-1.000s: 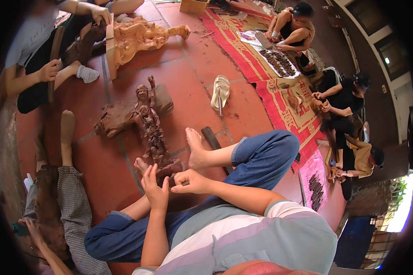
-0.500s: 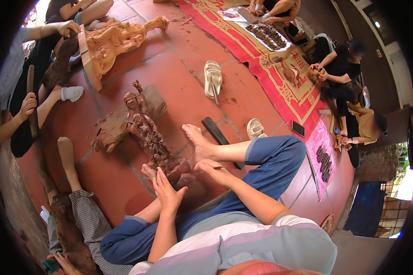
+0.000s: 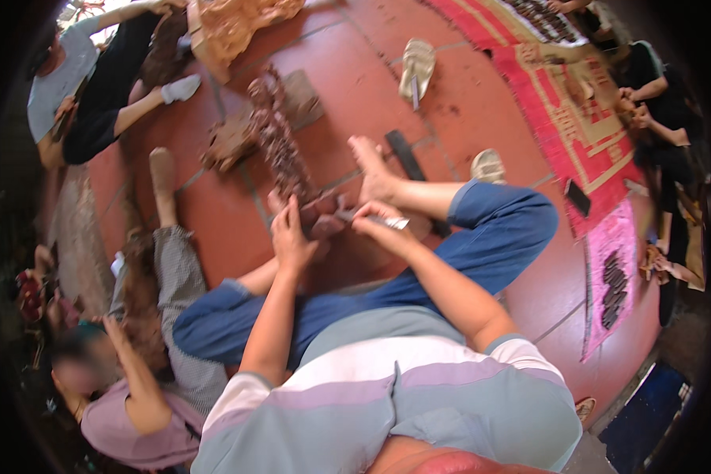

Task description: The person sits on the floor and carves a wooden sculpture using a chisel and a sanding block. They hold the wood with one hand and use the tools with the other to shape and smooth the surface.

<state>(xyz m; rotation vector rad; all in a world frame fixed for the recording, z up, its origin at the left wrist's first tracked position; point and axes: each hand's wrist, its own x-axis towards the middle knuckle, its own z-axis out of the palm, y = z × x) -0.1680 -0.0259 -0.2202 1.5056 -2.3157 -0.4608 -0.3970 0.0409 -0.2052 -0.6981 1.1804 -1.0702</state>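
Observation:
A dark reddish-brown carved wooden figure (image 3: 280,150) lies tilted away from me, its base close to my hands and its upper part propped on a rough wooden block (image 3: 227,141). My left hand (image 3: 294,243) rests against the left side of the base, fingers stretched out and thumb apart. At the base's right side, my right hand (image 3: 381,224) is closed around a slim carving tool (image 3: 395,223); its dark end points at the base and a pale, shiny end sticks out behind the hand. Motion blur hides the tool's exact kind. My bare feet flank the base.
A dark flat bar (image 3: 405,156) lies beyond my right foot, near two pale sandals (image 3: 417,69). Right are a red patterned mat (image 3: 541,118), a phone (image 3: 577,197) and a pink cloth (image 3: 600,245) with dark tools. Co-workers sit around; a lighter carving (image 3: 241,28) stands far left.
My view has swung, so the carving and floor sit higher in it and a co-worker at lower left shows more. The tool's pale end now shows behind my right hand; both hands stay at the base.

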